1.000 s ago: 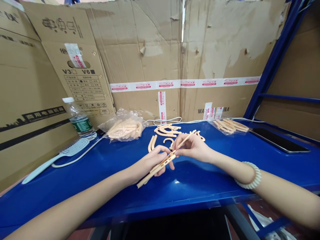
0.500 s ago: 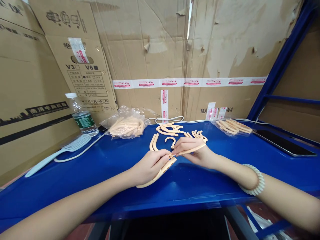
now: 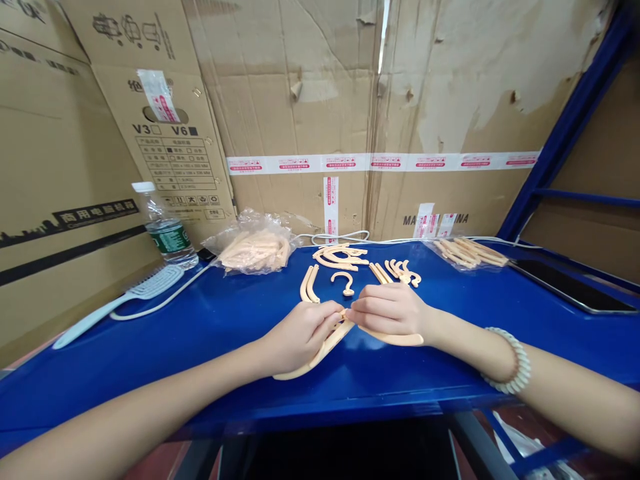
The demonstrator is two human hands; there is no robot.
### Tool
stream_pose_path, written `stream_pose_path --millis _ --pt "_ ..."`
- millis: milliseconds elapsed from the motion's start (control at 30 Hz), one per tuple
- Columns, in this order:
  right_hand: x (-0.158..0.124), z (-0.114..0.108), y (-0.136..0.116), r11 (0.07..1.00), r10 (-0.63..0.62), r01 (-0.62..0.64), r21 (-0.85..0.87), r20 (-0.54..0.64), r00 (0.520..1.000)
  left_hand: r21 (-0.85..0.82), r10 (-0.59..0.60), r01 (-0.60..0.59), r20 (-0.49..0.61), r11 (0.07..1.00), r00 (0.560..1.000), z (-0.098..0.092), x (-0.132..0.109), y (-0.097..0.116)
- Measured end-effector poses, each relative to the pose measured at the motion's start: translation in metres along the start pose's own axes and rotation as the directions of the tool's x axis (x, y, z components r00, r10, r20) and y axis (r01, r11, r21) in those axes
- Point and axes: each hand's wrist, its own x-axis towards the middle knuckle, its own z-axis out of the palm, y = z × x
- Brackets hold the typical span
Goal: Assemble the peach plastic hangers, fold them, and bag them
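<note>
On the near side of the hook (image 3: pixel 343 284), the left hand (image 3: pixel 299 337) grips at least one strip (image 3: pixel 333 345); the right hand (image 3: pixel 387 309) grips a second strip (image 3: pixel 393 339). Closed hands obscure the joint area; contact cannot be determined.

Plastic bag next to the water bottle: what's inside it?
The clear plastic bag holds a heap of pale tan pieces, at least some curved. Pieces deeper in the heap are covered by others, so I cannot tell their number or shapes.

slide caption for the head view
Left hand and right hand holding curved beige pieces over a blue table, a hook lying beyond.
</note>
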Motion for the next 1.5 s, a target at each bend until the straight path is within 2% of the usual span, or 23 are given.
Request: stream_pose_path --millis 233,367,400,467,533,567,633,667,733,800,833,900,933,1000,1067,1200,1267,1333,1367,1433,1467,1500 --pt "0.0 -0.004 0.001 0.995 -0.085 0.083 -0.048 -0.038 0.996 0.009 0.011 -0.011 -0.006 1.0 1.0 0.001 -0.001 0.0" --pt "0.004 -0.006 -0.003 0.986 -0.169 0.169 -0.006 -0.045 0.985 -0.061 -0.044 0.046 0.034 0.997 0.998 0.001 0.0 0.002" --pt "0.006 -0.006 -0.003 0.99 -0.133 0.135 0.031 -0.08 0.988 -0.091 -0.055 0.059 0.048 0.994 0.997 0.001 0.0 0.002" --pt "0.006 -0.009 0.003 0.986 0.079 -0.055 0.157 -0.152 0.985 -0.169 -0.059 0.068 0.06 0.983 0.996 -0.001 0.001 0.003" --pt "0.003 -0.015 0.018 0.905 0.365 -0.32 0.279 -0.128 0.922 -0.308 -0.088 0.106 0.074 0.945 0.993 -0.002 0.003 0.002" --pt "0.0 -0.019 0.029 0.838 0.493 -0.453 0.304 -0.064 0.868 -0.412 -0.124 0.155 0.101 0.898 0.987 -0.002 0.003 0.0" --pt "-0.012 -0.031 0.054 0.684 0.677 -0.685 0.251 0.131 0.724 -0.633 -0.211 0.289 0.197 0.719 0.957 0.0 0.006 -0.005" --pt "-0.02 -0.038 0.067 0.591 0.743 -0.784 0.19 0.249 0.621 -0.718 -0.24 0.347 0.251 0.604 0.938 0.001 0.007 -0.007" --pt "-0.038 -0.049 0.089 0.347 0.814 -0.936 0.065 0.475 0.335 -0.821 -0.261 0.382 0.294 0.423 0.92 0.004 0.009 -0.01" --pt "-0.055 -0.056 0.104 0.116 0.765 -0.993 0.006 0.637 0.093 -0.876 -0.26 0.35 0.271 0.331 0.927 0.005 0.012 -0.01" --pt "-0.061 -0.057 0.108 0.018 0.729 -1.0 -0.014 0.684 0.004 -0.894 -0.261 0.332 0.258 0.301 0.93 0.004 0.013 -0.009" --pt "-0.07 -0.056 0.112 -0.117 0.679 -0.991 -0.062 0.724 -0.126 -0.915 -0.276 0.314 0.243 0.253 0.93 0.002 0.014 -0.006" --pt "-0.072 -0.054 0.112 -0.148 0.666 -0.984 -0.104 0.725 -0.177 -0.92 -0.286 0.315 0.244 0.235 0.927 0.001 0.015 -0.005" --pt "-0.073 -0.049 0.111 -0.149 0.65 -0.968 -0.201 0.718 -0.249 -0.923 -0.308 0.324 0.253 0.207 0.917 -0.002 0.015 -0.004" --pt "-0.073 -0.043 0.109 -0.115 0.641 -0.954 -0.275 0.714 -0.283 -0.924 -0.321 0.334 0.263 0.189 0.91 -0.003 0.015 -0.006" --pt "-0.076 -0.037 0.109 -0.042 0.667 -0.931 -0.362 0.684 -0.296 -0.929 -0.325 0.326 0.258 0.177 0.91 -0.006 0.015 -0.008" --pt "-0.074 -0.037 0.108 0.029 0.723 -0.919 -0.393 0.643 -0.252 -0.932 -0.347 0.318 0.245 0.172 0.905 -0.008 0.015 -0.006" --pt "-0.065 -0.038 0.102 0.112 0.792 -0.908 -0.403 0.589 -0.164 -0.938 -0.382 0.306 0.226 0.163 0.896 -0.009 0.016 -0.003" --pt "-0.057 -0.039 0.096 0.165 0.829 -0.908 -0.385 0.553 -0.084 -0.942 -0.395 0.295 0.213 0.158 0.893 -0.01 0.016 -0.002" --pt "-0.036 -0.037 0.076 0.304 0.865 -0.906 -0.294 0.483 0.134 -0.95 -0.41 0.271 0.188 0.154 0.893 -0.011 0.017 -0.002" --pt "-0.024 -0.036 0.062 0.476 0.83 -0.868 -0.141 0.4 0.39 -0.953 -0.412 0.258 0.174 0.157 0.894 -0.011 0.017 -0.003" --pt "-0.012 -0.034 0.047 0.65 0.708 -0.76 0.028 0.343 0.618 -0.955 -0.413 0.25 0.164 0.163 0.896 -0.011 0.017 -0.004"
